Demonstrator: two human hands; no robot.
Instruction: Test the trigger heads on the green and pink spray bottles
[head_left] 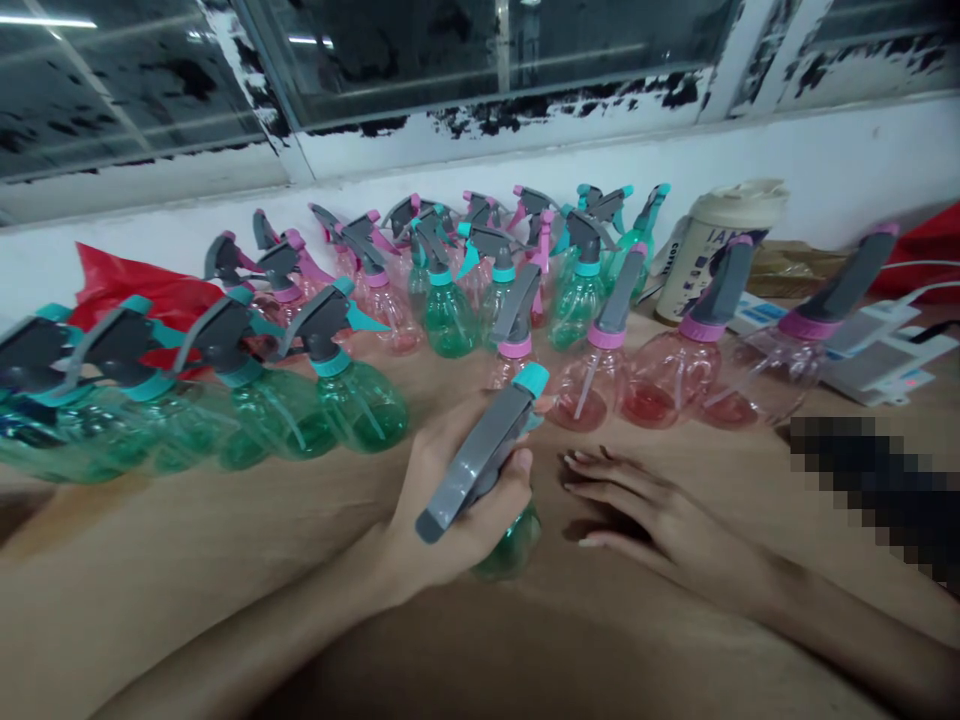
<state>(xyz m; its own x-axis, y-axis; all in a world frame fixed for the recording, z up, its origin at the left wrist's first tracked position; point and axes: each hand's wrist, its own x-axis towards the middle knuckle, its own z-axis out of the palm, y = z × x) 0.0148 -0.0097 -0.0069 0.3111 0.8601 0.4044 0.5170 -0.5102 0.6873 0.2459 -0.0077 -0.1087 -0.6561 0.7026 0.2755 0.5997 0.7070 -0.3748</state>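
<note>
My left hand (450,500) is wrapped around the neck of a green spray bottle (510,548), whose grey head with a teal nozzle points away from me. Most of that bottle is hidden behind the hand. My right hand (667,515) rests low over the table with its fingers stretched out, holding nothing. Just beyond it stand several pink spray bottles (667,385) with grey heads and pink collars. To the left is a row of several green spray bottles (367,410) with teal collars.
More green and pink spray bottles crowd the wall side of the wooden table (247,560). At the back right stand a cream coffee cup (712,250) and white plug strips (877,350) with cables. Red plastic (142,290) lies behind the left row. A blurred-out dark patch covers the right edge.
</note>
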